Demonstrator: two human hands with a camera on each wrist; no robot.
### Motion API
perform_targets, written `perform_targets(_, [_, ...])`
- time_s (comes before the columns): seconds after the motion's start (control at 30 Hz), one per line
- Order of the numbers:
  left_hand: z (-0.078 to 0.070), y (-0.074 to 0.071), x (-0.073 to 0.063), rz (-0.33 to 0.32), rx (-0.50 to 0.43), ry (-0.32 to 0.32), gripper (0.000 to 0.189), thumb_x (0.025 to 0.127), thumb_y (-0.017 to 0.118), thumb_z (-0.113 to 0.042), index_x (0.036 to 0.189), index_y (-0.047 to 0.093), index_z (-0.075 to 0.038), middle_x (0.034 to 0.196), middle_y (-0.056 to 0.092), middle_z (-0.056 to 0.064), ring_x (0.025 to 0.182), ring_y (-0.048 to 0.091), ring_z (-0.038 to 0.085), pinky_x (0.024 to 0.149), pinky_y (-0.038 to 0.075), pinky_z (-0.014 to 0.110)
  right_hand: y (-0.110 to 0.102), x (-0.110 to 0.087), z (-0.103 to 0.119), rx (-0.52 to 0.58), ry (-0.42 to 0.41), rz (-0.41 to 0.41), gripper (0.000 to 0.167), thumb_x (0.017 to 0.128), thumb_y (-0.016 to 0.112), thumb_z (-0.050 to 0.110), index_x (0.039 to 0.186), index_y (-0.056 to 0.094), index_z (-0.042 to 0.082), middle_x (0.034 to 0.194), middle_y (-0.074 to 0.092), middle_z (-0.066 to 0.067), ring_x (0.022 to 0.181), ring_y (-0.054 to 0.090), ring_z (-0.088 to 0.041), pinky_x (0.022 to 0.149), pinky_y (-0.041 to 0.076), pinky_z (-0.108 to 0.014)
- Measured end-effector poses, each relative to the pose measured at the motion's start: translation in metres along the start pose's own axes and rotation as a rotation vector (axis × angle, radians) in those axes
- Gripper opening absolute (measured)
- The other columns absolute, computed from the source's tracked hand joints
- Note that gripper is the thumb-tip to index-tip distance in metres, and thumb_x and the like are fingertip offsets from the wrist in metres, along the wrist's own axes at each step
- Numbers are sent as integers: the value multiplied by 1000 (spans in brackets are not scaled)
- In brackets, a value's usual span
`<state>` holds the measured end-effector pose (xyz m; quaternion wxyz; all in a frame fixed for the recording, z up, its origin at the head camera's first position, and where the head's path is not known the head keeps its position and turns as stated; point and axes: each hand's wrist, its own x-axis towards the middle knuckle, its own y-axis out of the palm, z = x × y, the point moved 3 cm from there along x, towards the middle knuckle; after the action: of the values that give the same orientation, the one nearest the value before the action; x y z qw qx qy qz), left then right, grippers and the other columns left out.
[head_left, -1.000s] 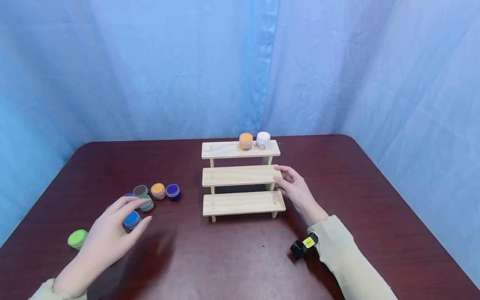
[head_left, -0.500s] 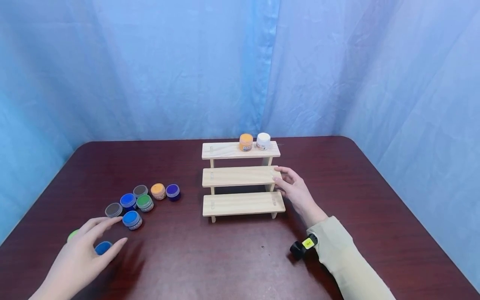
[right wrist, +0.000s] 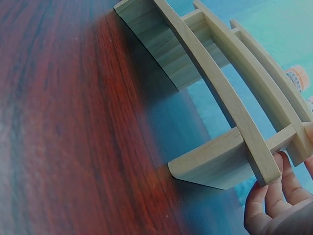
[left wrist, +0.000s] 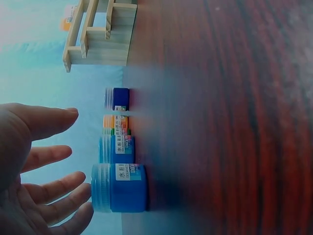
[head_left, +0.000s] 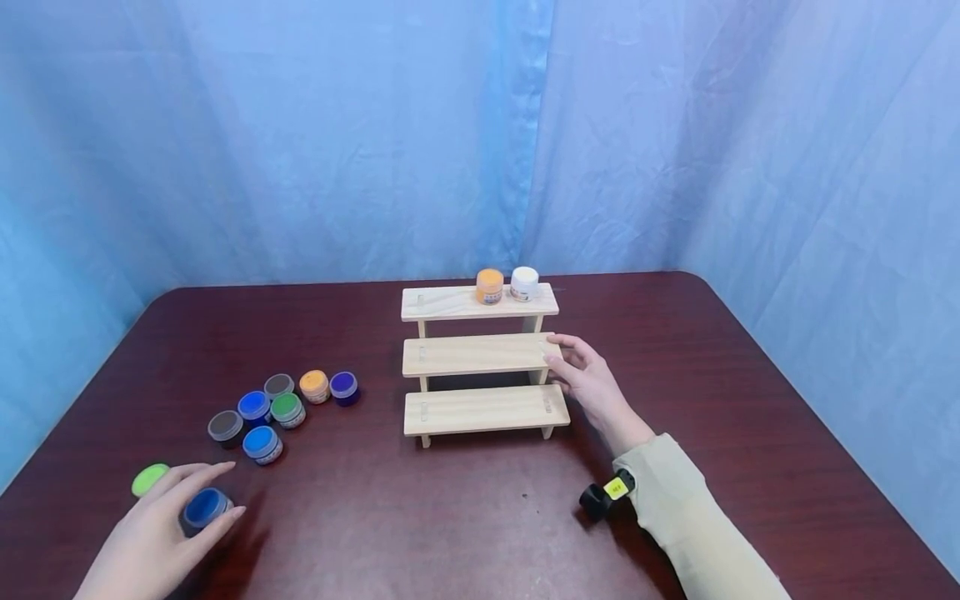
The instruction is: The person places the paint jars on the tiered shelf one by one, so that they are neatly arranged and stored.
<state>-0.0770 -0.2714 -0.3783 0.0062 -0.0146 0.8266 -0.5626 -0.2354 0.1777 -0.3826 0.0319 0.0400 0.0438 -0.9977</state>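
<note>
My left hand hovers at the near left over a blue paint jar, thumb and fingers spread on either side of its lid. In the left wrist view this blue jar stands upright on the table, the fingertips close to its lid and a gap towards the thumb. My right hand holds the right end of a three-tier wooden display rack at its middle step. In the right wrist view the fingers curl against the end of the rack.
An orange jar and a white jar stand on the top step. Left of the rack sit several more jars, among them purple, green and grey-lidded ones. A lime-lidded jar lies behind my left hand.
My left hand has moved down and left, away from above the jar cluster, to the nearest blue jar. The right hand keeps its place on the rack.
</note>
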Motion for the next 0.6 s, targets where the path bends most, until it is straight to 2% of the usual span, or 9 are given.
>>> perform_targets(0.23, [12,5,-1,43,14,-39,66,77,76,-39,125,55,2,112,55,29,93,56,42,74,54,57,0,0,-1,-1,2,-4,40,95,54,8,134,44,1,85,55,9,72,53,-6,60,43,-17])
perform_targets(0.6, [27,11,-2,27,29,-8,56,73,80,-28,117,61,2,106,59,24,93,57,40,76,51,59,0,1,-1,-6,2,-7,40,95,53,8,134,44,1,86,56,9,74,54,-6,62,45,-17])
